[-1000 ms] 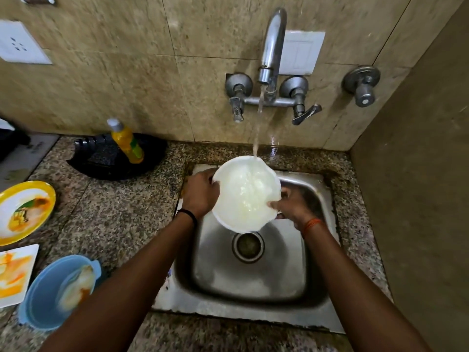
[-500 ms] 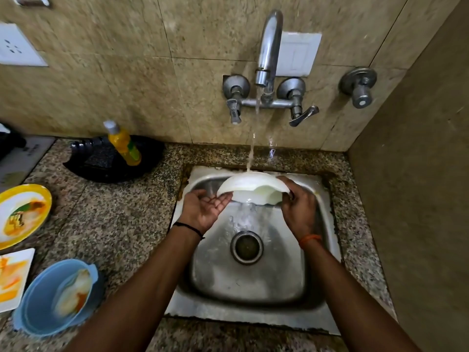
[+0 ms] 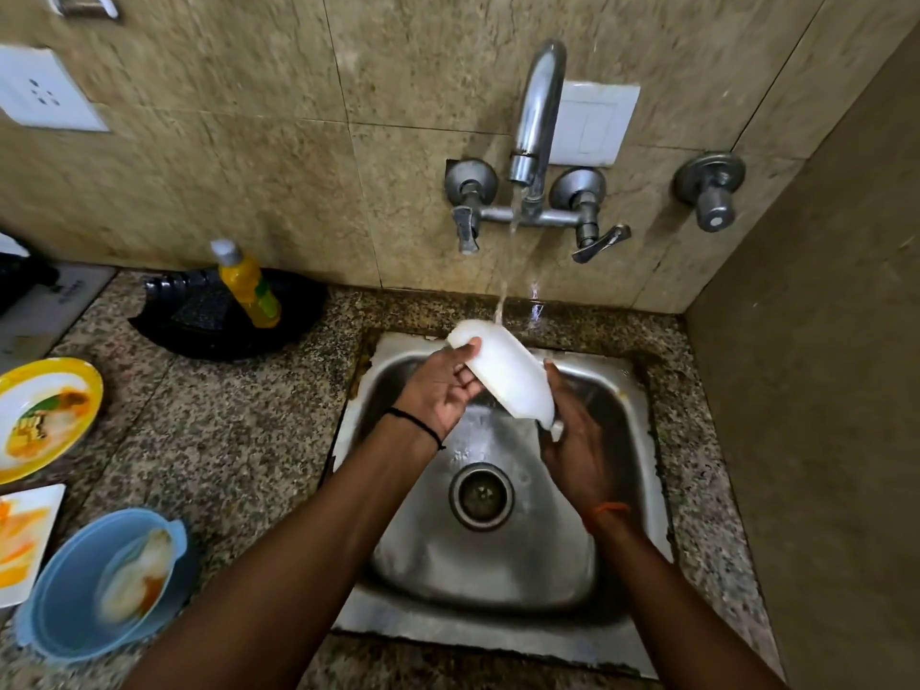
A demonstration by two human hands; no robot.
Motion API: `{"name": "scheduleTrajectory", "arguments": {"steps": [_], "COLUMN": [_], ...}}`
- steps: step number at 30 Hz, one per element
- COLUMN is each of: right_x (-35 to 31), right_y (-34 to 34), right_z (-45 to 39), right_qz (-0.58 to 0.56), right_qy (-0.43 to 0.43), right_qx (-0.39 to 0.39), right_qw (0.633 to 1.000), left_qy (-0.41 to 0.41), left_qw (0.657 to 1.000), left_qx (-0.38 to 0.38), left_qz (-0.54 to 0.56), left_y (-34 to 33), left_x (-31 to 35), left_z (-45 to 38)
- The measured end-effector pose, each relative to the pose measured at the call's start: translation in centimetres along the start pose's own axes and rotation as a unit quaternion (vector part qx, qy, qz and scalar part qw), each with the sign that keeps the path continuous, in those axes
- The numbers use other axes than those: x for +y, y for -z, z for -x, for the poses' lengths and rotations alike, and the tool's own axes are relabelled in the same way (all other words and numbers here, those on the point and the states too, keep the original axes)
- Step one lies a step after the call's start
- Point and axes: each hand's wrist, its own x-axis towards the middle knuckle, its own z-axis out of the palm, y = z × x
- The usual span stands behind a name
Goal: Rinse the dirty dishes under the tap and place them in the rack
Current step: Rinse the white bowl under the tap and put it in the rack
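Observation:
A white bowl (image 3: 503,373) is tilted upside down over the steel sink (image 3: 632,470), and water from the tap (image 3: 536,117) runs onto its upper edge. My left hand (image 3: 443,390) grips the bowl's upper left rim, thumb on the outside. The lower right end of the bowl rests in my right hand (image 3: 577,440), whose fingers lie under it. On the counter at the left wait a dirty yellow-rimmed plate (image 3: 47,415), a square white plate (image 3: 22,537) with orange smears, and a blue bowl (image 3: 94,587) with leftovers.
A black rack (image 3: 209,316) sits on the granite counter against the wall, left of the sink, with a yellow soap bottle (image 3: 246,286) standing in it. A side wall closes the right. A separate wall valve (image 3: 709,191) is right of the tap.
The bowl has been turned from facing me to bottom up and slanted down to the right. My left hand has taken hold of its rim again; my right hand has dropped under its lower end.

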Motion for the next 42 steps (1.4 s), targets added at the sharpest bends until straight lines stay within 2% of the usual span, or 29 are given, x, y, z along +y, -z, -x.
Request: {"name": "scheduleTrajectory", "arguments": {"steps": [3,6,11,13,17,19,21,22,26,31,34,38,42], "right_x": [-1.4,-2.9,-4.4,-5.0,-7.1,-8.4,-8.9,-9.1,-9.1,-8.7,-8.6,-7.9,-6.0], "right_y": [-0.8,-0.8,-0.5,-0.8,-0.8,-0.4,-0.4,-0.3,-0.5,0.0,0.0,0.2,-0.8], "right_z": [-0.1,-0.9,-2.9,-4.1,-6.6,-7.7,-8.5,-8.7,-9.5,-9.5,-9.2,-8.9,-7.2], "right_qz": [0.013,0.054,0.088,0.061,-0.147,-0.303,-0.429,-0.457,-0.479,-0.539,-0.504,-0.354,-0.178], "right_qy": [0.069,0.139,0.162,0.153,0.02,-0.065,-0.15,-0.175,-0.244,-0.272,-0.264,-0.237,-0.107], "right_qx": [-0.045,-0.093,-0.105,-0.104,-0.082,-0.046,-0.034,-0.032,-0.013,-0.065,-0.025,0.027,0.0], "right_qw": [0.997,0.984,0.977,0.981,0.985,0.95,0.89,0.871,0.843,0.794,0.822,0.904,0.978], "left_qy": [-0.018,-0.028,-0.039,-0.041,-0.035,-0.033,-0.038,-0.043,-0.063,-0.069,-0.074,-0.065,-0.046], "left_qw": [0.994,0.99,0.973,0.966,0.955,0.95,0.946,0.944,0.939,0.936,0.934,0.946,0.971], "left_qx": [-0.023,-0.013,-0.047,-0.049,-0.067,-0.067,-0.059,-0.053,-0.039,-0.037,-0.038,-0.042,-0.05], "left_qz": [-0.102,-0.134,-0.222,-0.251,-0.288,-0.303,-0.316,-0.323,-0.337,-0.343,-0.348,-0.314,-0.23], "left_y": [-0.6,-0.7,0.2,0.6,1.5,2.0,2.3,2.4,2.8,2.8,2.9,3.9,5.4], "left_x": [-0.4,-0.1,0.3,0.3,0.3,0.4,0.5,0.6,0.7,0.7,0.6,1.0,1.6], "left_z": [-0.3,-0.4,-0.1,0.1,0.6,0.9,1.1,1.2,1.1,0.9,0.6,0.3,0.1]}}
